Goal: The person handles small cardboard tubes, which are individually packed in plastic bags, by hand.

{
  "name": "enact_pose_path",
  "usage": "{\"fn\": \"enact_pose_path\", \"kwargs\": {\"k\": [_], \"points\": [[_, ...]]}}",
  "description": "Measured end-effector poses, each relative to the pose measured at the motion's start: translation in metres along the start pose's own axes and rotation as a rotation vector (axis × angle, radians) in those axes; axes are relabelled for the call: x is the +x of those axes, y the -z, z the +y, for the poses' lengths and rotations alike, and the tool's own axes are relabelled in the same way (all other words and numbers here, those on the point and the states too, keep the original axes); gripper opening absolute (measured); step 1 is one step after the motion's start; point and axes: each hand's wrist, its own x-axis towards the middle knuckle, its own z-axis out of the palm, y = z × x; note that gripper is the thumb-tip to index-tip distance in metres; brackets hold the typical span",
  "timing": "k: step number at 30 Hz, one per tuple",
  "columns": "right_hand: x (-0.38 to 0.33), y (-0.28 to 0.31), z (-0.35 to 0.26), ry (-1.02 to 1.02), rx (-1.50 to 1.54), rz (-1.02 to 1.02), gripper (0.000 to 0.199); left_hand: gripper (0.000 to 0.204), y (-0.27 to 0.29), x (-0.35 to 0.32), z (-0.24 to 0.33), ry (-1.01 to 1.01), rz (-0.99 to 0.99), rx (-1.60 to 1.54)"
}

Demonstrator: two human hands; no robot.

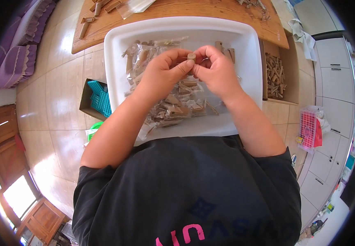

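Both hands meet over a white plastic tub (243, 110), around a small tan cylindrical piece (191, 56) with a round flat end facing up. My left hand (165, 71) pinches it from the left between thumb and fingers. From the other side, the thumb and fingers of my right hand (216, 69) close on the same piece. Its lower part is hidden behind the fingers. Below and to the left in the tub lie several clear plastic bags (173, 108) with tan pieces in and among them. A few loose tan cylinders (231, 54) rest near the tub's far right.
A wooden table (210, 9) stands beyond the tub, with brown parts (85, 28) at its left. On the right, a cardboard box (291, 78) holds many tan cylinders. A box of teal baskets (100, 100) sits on the floor at left. White cabinets (335, 82) line the right side.
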Motion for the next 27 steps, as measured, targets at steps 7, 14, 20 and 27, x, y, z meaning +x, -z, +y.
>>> {"fn": "enact_pose_path", "kwargs": {"k": [7, 14, 20, 27], "points": [[-0.005, 0.007, -0.004, 0.033, 0.123, -0.019, 0.027, 0.026, 0.000, -0.004, 0.000, -0.031, -0.004, -0.019], [0.006, 0.019, -0.012, -0.108, 0.464, 0.035, 0.025, 0.025, -0.004, -0.009, 0.004, -0.009, -0.126, -0.015], [0.006, 0.024, -0.010, 0.045, 0.239, 0.192, 0.014, 0.027, 0.005, -0.010, 0.008, 0.097, -0.128, -0.069], [-0.005, 0.035, -0.009, 0.334, -0.388, 0.147, 0.009, 0.026, 0.007, -0.003, 0.003, -0.051, 0.055, -0.125]]}}
